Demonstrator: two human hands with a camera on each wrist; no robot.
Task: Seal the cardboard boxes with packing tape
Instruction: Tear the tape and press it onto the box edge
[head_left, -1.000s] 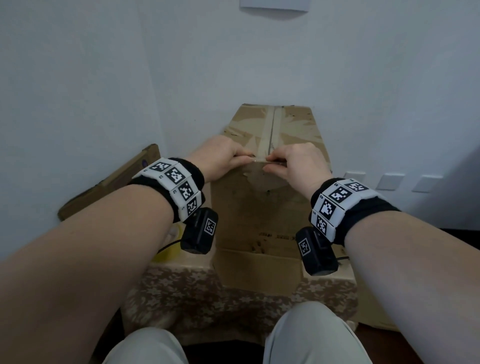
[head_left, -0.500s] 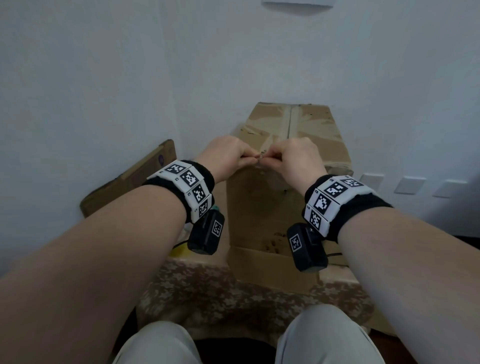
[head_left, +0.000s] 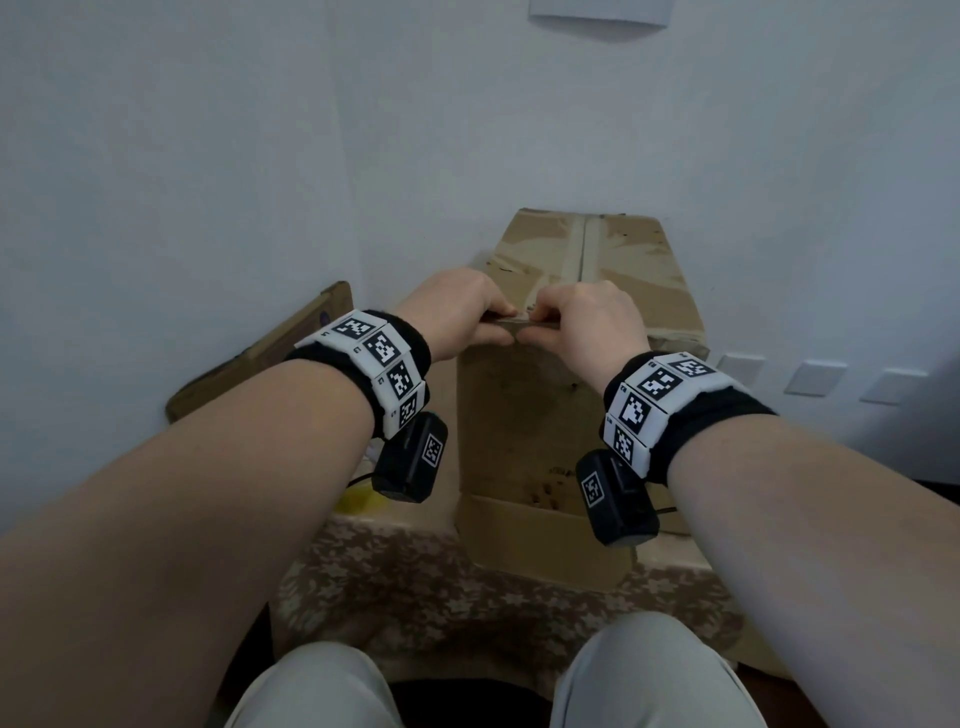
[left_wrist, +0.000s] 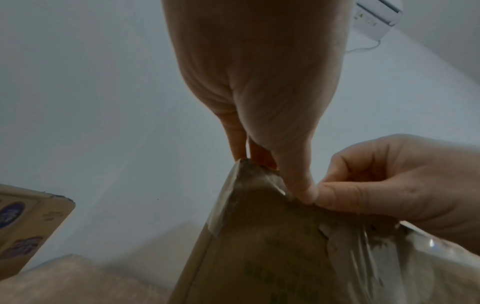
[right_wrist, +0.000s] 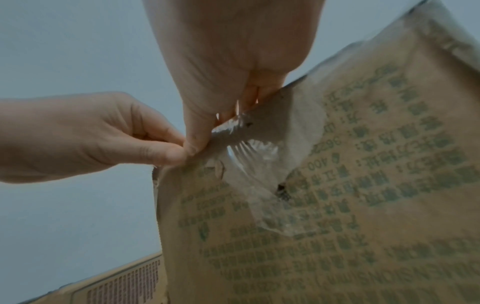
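In the head view the fingers (head_left: 496, 317) of both hands curl out of sight over the near top edge of the cardboard box (head_left: 524, 415), whose lower right corner sits behind the right wrist camera (head_left: 615, 499). The green print (right_wrist: 350, 205) on the box is too blurred to read in the right wrist view. At lower left of the left wrist view, the frame edge cuts off a second carton (left_wrist: 28, 226).

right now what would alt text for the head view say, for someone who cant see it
Two bare hands, left hand and right hand, pinch clear tape together at the near top edge of a tall cardboard box. The box stands before a pale wall.
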